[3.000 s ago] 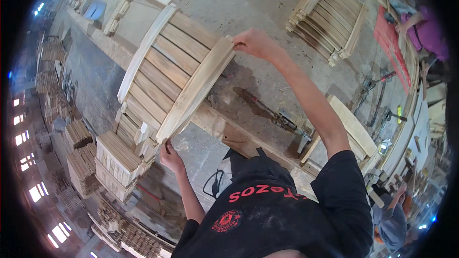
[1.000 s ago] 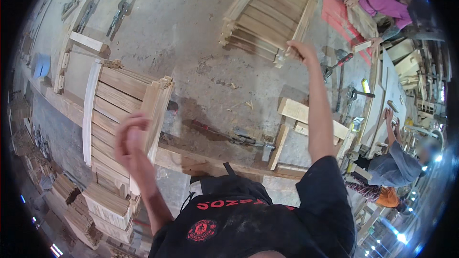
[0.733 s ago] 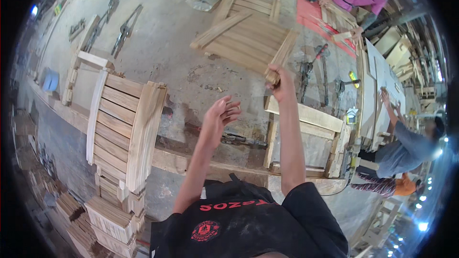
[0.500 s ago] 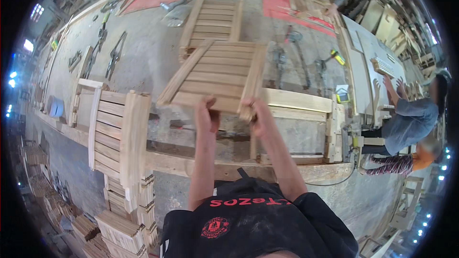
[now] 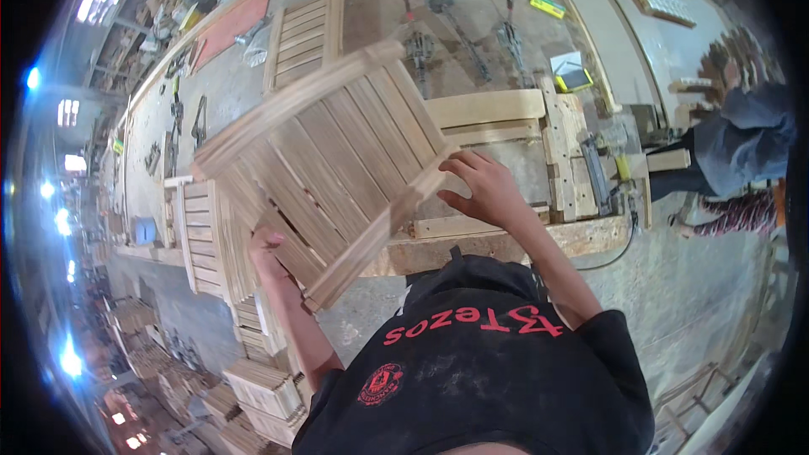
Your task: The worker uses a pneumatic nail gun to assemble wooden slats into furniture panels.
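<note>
A slatted wooden panel, pale slats between two long rails, hangs tilted in front of me above the bench. My left hand is closed on its lower left end, thumb over the outer slat and the other fingers hidden behind. At the panel's right corner is my right hand, its thumb and fingers apart; the fingertips are at the rail's end, and whether they touch it I cannot tell. Behind the right hand, a wooden frame rests on the bench.
More slatted panels stand stacked at the left, and another panel lies farther back. Several clamp-like metal tools lie beyond the frame. A yellow box is at the back right. Another person stands at the right.
The panel has come nearer and turned, tilting down toward my left. My left hand has shifted left with it. My right hand has gone from gripping its edge to spread fingers.
</note>
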`<state>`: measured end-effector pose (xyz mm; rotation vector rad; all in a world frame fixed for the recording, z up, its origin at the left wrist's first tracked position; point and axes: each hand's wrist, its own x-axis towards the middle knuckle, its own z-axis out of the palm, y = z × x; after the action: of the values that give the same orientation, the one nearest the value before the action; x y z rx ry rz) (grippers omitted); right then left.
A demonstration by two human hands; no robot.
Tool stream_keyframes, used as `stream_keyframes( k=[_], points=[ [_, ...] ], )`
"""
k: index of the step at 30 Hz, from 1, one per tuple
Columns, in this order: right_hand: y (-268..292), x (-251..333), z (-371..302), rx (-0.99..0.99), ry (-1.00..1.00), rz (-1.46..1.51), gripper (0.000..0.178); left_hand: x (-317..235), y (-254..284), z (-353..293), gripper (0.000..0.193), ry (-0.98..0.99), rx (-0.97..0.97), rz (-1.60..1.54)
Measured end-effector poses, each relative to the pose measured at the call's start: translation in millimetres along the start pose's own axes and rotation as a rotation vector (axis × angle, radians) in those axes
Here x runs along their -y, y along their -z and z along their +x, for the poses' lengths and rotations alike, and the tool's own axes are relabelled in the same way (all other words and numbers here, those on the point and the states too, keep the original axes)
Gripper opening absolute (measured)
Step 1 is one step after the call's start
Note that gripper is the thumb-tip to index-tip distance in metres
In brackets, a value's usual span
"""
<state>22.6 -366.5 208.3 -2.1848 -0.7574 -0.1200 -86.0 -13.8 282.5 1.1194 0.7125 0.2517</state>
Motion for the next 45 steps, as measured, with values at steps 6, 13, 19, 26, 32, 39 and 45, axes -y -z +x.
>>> stream_keyframes(
  k=[6,13,19,26,32,39,45],
  points=[
    [-33,-62,-59,0.130,-0.050,0.138,0.029,83,3,39,0.023,-0.001,0.058,0.244],
    [-59,-102,-124,0.193,-0.271,0.057,0.045,145,-57,93,0.014,0.235,0.177,0.347],
    [-78,-136,-151,0.213,-0.352,0.107,0.060,183,-96,105,0.014,0.256,0.216,0.364],
    [-85,-154,-160,0.225,-0.387,-0.017,0.044,274,-47,145,0.060,0.050,0.340,1.293],
    [-116,-167,-178,-0.012,-0.447,-0.152,0.026,310,-64,147,0.081,0.042,0.481,1.685],
    [-127,-171,-194,-0.128,-0.487,-0.208,0.014,303,-67,128,0.074,0.113,0.402,1.677],
    [-128,-169,-189,-0.104,-0.523,-0.284,0.018,276,-41,83,0.050,-0.096,0.164,1.763]
  ],
)
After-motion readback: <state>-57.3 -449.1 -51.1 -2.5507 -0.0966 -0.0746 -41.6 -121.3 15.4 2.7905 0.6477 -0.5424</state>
